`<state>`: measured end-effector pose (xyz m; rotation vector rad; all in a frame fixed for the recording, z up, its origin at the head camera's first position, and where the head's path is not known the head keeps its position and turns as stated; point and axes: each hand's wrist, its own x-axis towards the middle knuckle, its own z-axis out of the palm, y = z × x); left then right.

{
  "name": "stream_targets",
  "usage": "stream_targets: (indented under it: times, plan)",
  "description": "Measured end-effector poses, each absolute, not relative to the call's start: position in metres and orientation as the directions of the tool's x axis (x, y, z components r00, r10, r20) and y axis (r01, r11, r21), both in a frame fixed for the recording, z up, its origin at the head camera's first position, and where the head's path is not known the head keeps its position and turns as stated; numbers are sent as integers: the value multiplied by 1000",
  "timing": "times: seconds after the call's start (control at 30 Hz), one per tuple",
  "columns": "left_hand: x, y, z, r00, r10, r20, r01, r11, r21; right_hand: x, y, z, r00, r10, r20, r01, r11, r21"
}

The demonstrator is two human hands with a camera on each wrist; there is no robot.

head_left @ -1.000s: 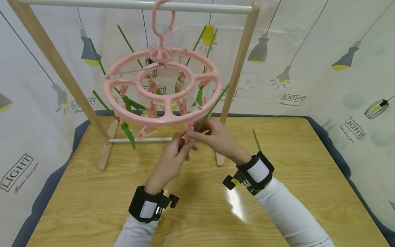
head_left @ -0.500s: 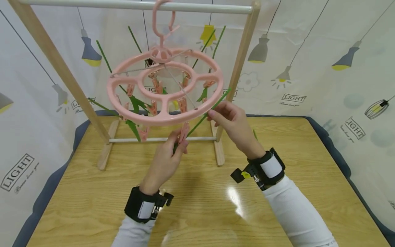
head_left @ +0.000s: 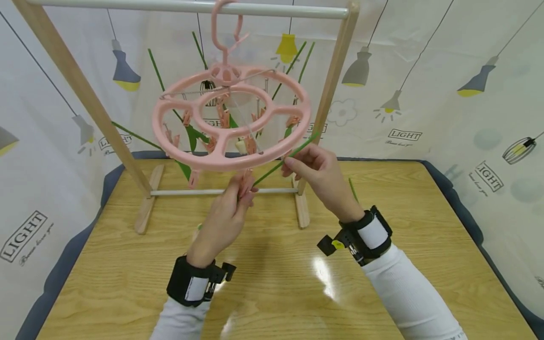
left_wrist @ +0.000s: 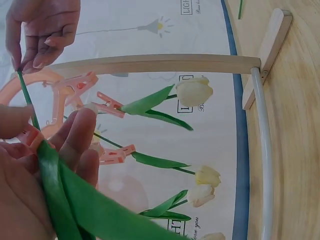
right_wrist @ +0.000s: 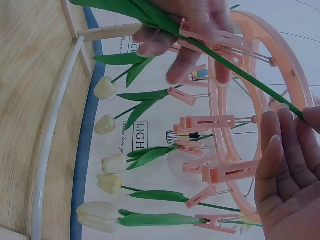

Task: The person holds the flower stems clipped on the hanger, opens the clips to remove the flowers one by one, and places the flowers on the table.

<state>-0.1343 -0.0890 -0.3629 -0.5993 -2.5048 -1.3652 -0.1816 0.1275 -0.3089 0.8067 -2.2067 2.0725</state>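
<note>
In the head view, my left hand (head_left: 221, 219) pinches a pink clothes peg (head_left: 245, 182) below the front rim of a round pink clip hanger (head_left: 223, 163). That peg sits across the green stem (right_wrist: 240, 72) of an artificial tulip, whose broad leaves (left_wrist: 90, 200) run down past my left palm. My right hand (head_left: 318, 179) pinches the upper part of the stem between thumb and fingertips, just right of the hanger's rim. The bloom on this stem is hidden behind my left hand in the head view.
The hanger hooks over the white top bar (head_left: 280, 10) of a wooden stand (head_left: 329, 85). Several cream tulips (right_wrist: 102, 217) hang heads-down from its other pegs (right_wrist: 212, 122). Another green stem (head_left: 352, 190) lies on the table (head_left: 280, 293) behind my right wrist.
My right hand has moved from beside the peg up and right along the stem. My left hand has shifted slightly left with the peg, and the hanger has turned.
</note>
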Motion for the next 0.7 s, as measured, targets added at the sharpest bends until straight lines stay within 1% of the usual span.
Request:
stream_targets:
  times: [0.17, 0.3, 0.43, 0.57, 0.7]
  plan:
    - [-138, -83, -357, -885, 186, 427, 461, 478, 748, -182, 129, -310, -876, -335, 346, -377, 28, -926]
    - [-141, -78, -353, -861, 104, 498, 468, 547, 694, -181, 128, -311, -877, -328, 351, -381, 29, -924]
    - [-142, -75, -350, -832, 58, 552, 483, 565, 669, -179, 126, -313, -862, -310, 401, -405, -52, -913]
    - [-141, -74, -348, -841, 43, 539, 479, 522, 706, -179, 125, -313, -828, -280, 486, -444, -201, -873]
    - [-140, -74, -347, -859, 51, 510, 478, 437, 762, -181, 124, -311, -801, -243, 547, -461, -333, -823]
